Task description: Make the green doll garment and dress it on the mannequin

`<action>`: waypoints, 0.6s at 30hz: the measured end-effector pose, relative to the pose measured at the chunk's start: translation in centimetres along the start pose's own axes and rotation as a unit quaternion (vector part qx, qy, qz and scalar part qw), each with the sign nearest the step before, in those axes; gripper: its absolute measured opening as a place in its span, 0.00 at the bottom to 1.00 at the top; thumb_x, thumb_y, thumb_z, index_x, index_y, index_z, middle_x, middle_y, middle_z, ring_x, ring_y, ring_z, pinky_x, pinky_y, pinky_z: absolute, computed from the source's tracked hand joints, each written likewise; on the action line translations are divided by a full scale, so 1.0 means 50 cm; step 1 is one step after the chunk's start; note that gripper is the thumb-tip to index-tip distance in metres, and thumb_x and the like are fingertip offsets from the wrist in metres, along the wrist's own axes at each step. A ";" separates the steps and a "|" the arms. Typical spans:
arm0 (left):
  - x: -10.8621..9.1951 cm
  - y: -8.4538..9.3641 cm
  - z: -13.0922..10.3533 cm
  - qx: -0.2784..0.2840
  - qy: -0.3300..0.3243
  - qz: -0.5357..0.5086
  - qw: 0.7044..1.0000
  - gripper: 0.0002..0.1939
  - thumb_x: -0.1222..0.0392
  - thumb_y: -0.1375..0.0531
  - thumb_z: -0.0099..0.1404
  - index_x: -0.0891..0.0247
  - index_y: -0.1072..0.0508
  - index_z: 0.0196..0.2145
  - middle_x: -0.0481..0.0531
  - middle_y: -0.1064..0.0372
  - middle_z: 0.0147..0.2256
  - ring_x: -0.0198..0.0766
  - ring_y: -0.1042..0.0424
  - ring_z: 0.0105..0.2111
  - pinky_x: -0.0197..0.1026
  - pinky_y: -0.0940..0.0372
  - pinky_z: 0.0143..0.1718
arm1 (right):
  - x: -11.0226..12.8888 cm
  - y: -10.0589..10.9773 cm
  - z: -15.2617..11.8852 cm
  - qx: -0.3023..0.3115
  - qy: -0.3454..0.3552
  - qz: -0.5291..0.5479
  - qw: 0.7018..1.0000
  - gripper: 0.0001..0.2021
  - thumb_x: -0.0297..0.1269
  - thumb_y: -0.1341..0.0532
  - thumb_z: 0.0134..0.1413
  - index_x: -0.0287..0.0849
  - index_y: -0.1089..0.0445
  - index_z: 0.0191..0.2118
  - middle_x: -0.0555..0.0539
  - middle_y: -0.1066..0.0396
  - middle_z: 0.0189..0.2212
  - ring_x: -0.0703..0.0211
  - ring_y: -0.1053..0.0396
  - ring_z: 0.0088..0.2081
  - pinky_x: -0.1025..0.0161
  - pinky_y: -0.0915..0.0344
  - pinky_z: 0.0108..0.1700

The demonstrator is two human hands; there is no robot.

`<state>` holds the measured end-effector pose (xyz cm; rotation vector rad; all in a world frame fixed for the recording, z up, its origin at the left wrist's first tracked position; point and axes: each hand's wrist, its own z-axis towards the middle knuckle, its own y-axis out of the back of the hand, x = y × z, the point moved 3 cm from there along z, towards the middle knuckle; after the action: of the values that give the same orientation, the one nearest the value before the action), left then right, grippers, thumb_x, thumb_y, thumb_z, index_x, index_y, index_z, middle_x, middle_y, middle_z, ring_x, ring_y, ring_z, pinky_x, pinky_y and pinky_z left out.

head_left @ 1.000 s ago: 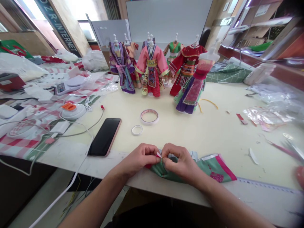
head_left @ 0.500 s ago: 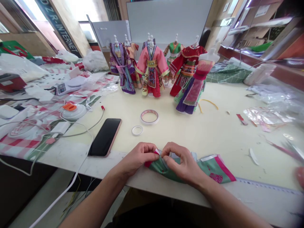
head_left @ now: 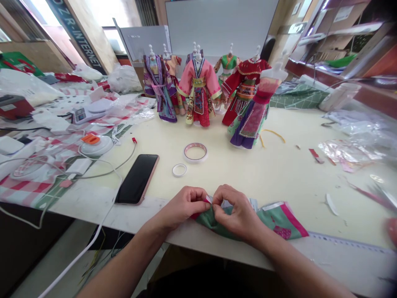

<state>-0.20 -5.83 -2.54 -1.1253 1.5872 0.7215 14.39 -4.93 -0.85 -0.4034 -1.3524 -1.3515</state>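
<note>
Green fabric (head_left: 208,221) with pink trim (head_left: 294,220) lies along the near edge of the counter (head_left: 257,174), beneath both hands. The left hand (head_left: 182,209) pinches its left end between thumb and forefinger; the right hand (head_left: 237,213) pinches the upper edge just beside it — 2 grips nearly meeting. Best to keep both pinches level and light, the right end lying slack so nothing pulls askew. Compared with 0.5 s ago, less trim shows below the left fingers — the phone (head_left: 136,180) hasn't moved.

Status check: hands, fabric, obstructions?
Left hand pinching green fabric near its left end. Right hand pinched shut close beside; anything small in its grip hidden. Phone and tape roll nearby, neither touching the fabric.
</note>
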 end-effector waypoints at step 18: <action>-0.005 -0.003 -0.004 0.001 -0.003 -0.011 1.000 0.07 0.60 0.41 0.56 0.67 0.33 0.25 0.43 0.45 0.21 0.27 0.49 0.22 0.33 0.54 0.23 | 0.000 0.004 0.005 0.047 -0.119 0.093 0.987 0.04 0.28 0.46 0.42 0.40 0.39 0.21 0.54 0.39 0.20 0.66 0.41 0.26 0.68 0.44 0.30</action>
<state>-0.13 -5.97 -2.23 -1.1364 1.5678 0.7088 14.45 -4.67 -0.72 -0.6263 -1.5284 -1.1068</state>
